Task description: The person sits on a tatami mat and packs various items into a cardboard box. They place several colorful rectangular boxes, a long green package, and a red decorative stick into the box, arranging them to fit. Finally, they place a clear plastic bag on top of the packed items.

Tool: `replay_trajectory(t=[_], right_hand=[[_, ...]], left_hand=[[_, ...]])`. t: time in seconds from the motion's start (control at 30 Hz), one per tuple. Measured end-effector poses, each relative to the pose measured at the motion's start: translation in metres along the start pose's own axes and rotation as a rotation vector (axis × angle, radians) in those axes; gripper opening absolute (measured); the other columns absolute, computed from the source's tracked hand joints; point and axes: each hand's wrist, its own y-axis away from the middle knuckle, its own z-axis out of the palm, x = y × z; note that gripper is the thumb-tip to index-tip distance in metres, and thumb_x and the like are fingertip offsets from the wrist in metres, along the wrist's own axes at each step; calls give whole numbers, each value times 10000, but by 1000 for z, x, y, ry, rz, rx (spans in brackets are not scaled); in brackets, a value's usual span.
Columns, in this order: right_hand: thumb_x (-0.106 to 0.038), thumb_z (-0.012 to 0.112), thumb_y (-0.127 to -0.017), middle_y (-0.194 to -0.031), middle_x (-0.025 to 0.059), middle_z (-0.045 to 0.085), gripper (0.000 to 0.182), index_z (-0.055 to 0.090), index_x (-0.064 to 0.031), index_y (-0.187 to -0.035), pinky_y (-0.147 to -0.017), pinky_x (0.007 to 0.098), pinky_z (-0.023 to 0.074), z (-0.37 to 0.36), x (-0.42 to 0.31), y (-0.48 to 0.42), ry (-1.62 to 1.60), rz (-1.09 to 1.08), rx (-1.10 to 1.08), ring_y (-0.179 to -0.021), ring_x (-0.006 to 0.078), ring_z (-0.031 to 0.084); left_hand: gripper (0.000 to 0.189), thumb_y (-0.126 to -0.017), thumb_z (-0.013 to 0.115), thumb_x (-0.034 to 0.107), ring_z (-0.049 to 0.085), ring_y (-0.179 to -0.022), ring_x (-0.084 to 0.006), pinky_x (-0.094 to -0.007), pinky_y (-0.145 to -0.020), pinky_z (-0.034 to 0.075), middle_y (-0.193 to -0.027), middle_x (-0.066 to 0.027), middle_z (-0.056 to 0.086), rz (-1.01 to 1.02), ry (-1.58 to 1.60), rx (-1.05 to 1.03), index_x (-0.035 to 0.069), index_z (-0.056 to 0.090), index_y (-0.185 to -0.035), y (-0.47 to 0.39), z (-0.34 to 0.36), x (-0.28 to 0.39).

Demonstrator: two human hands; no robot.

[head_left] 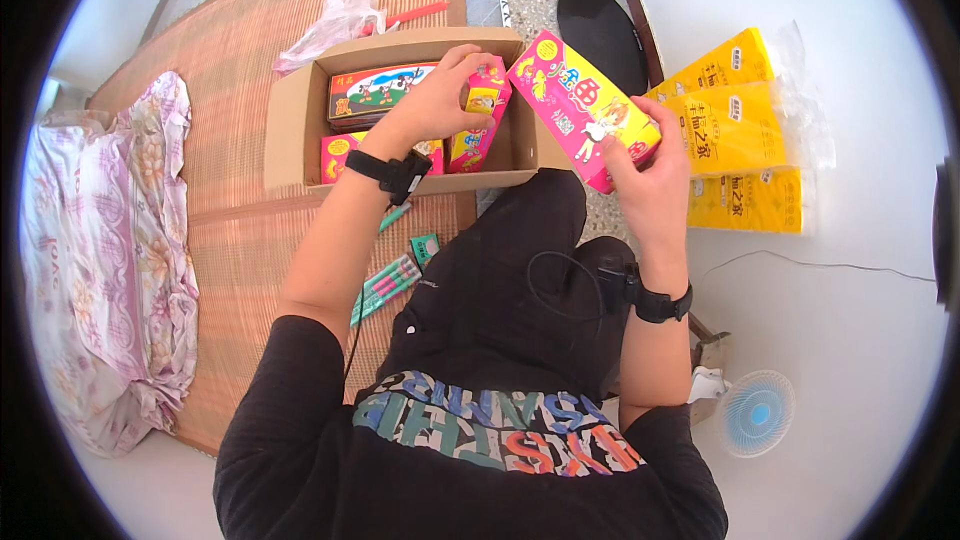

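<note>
My right hand (654, 165) grips a pink-and-yellow cartoon-printed box (559, 86) by its lower right end. The box is tilted in the air, beside the right end of an open cardboard carton (288, 139). Inside the carton, the fingers and thumb of my left hand (439, 101) close around a second pink box (469, 146), standing at a slant. A third pink box (334, 157) lies in the near left part, partly hidden by my left wrist. Behind it, a dark flat box with cartoon mice (367, 96) lies on what looks like a stack.
The carton sits on a woven mat (240, 240). On the mat are packs of pens (390, 286), a small green box (424, 247), a plastic bag (341, 19) and floral fabric (142, 255). To the right are yellow packages (731, 127), a small fan (759, 414) and a cable (810, 264).
</note>
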Motion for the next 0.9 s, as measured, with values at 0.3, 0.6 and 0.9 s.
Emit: replay_trajectory(t=[0.3, 0.6, 0.9], right_hand=[[-177, 750, -816, -1011, 167, 726, 458, 610, -31, -1226, -775, 352, 571, -12, -2, 4, 179, -37, -13, -853, 241, 730], [-288, 762, -806, -862, 190, 729, 450, 637, -40, -1161, -761, 398, 576, 0, -13, -4, 286, -53, -150, -833, 322, 742], [-423, 749, -772, -903, 240, 731, 493, 677, -35, -1066, -769, 491, 577, 33, -13, -32, 551, -32, -409, -884, 422, 716]], left_hand=[[541, -635, 888, 30, 531, -1270, -411, -437, -1043, 484, -1346, -161, 506, 65, -85, 125, 73, 505, -1015, 48, -17, 40], [415, -679, 875, 68, 620, -1185, -391, -426, -950, 559, -1381, -161, 531, 125, -143, 230, 83, 597, -985, 74, -6, 57], [421, -675, 878, 67, 619, -1208, -391, -437, -946, 569, -1371, -153, 554, 138, -94, 246, 86, 611, -1000, 80, 0, 68]])
